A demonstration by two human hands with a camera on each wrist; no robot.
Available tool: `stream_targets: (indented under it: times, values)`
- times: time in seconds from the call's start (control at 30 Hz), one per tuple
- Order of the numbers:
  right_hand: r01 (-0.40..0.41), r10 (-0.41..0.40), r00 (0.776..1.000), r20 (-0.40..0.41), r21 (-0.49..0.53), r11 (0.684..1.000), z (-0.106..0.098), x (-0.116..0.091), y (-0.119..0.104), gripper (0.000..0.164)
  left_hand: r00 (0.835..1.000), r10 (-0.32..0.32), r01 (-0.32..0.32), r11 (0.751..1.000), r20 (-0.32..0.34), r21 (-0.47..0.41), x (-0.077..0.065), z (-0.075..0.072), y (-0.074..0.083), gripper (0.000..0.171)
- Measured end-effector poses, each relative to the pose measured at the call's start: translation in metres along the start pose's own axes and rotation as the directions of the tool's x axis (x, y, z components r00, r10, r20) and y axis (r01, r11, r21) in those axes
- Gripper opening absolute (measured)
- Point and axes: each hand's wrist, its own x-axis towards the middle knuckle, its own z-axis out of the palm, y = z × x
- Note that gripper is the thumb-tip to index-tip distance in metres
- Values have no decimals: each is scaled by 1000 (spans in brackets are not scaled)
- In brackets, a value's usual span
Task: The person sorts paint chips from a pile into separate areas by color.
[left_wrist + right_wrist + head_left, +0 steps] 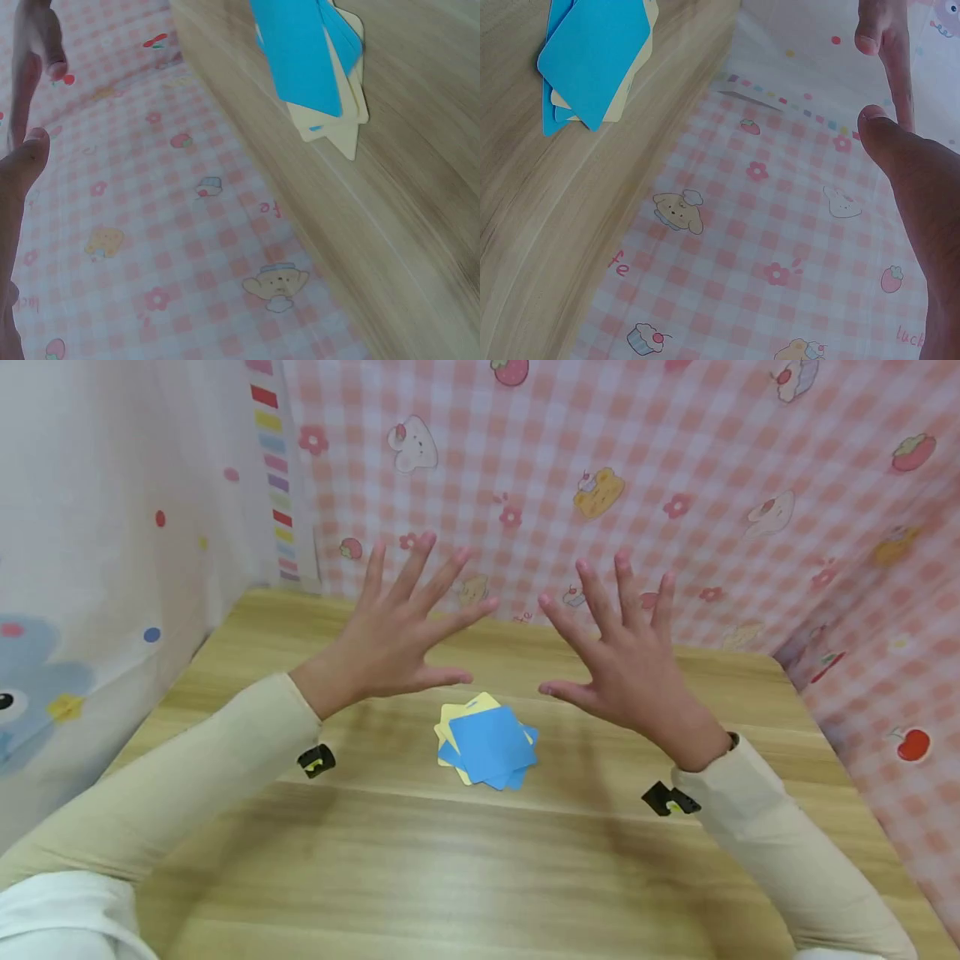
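Observation:
A loose pile of blue and yellow cards (491, 745) lies fanned at odd angles on the wooden table, a blue one on top. My left hand (393, 631) is raised beyond the pile to the left, fingers straight and spread, holding nothing. On the other side, my right hand (626, 664) is held up the same way, palm away from me. Both hands are apart from the cards and from each other. In the left wrist view the cards (304, 67) appear near the top; the right wrist view has the cards (596, 56) at upper left.
The wooden table (360, 868) ends at a pink checked cloth (525, 460) hanging behind and to the right. A white cloth (97, 510) with coloured dots hangs at the left. Small black devices are worn at both wrists over cream sleeves (187, 777).

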Motion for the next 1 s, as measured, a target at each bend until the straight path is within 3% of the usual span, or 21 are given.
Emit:
stream_targets:
  times: [0.37,0.53,0.63,0.7,0.77,0.83,1.0]
  values:
    - [5,-5,1000,-16,22,1000,-3,3,-1,86,1000,-8,8,1000,26,-9,3,-5,1,88]
    - [15,-15,1000,-10,26,1000,-3,5,-2,87,1000,-6,6,1000,6,-3,4,-6,1,87]
    - [26,-27,999,27,39,999,-2,4,-1,87,999,-35,36,999,39,-31,3,-6,3,87]
    - [41,-47,994,94,69,997,-1,2,0,88,993,-76,83,994,95,-71,3,-4,6,87]
    - [55,-79,978,191,125,991,4,1,1,89,975,-131,152,983,179,-107,3,0,11,88]
    - [65,-123,947,297,197,978,11,-2,1,93,947,-183,223,967,266,-127,3,6,17,89]
    - [33,-230,843,485,381,924,39,-10,0,100,844,-273,386,906,461,-172,1,25,38,97]
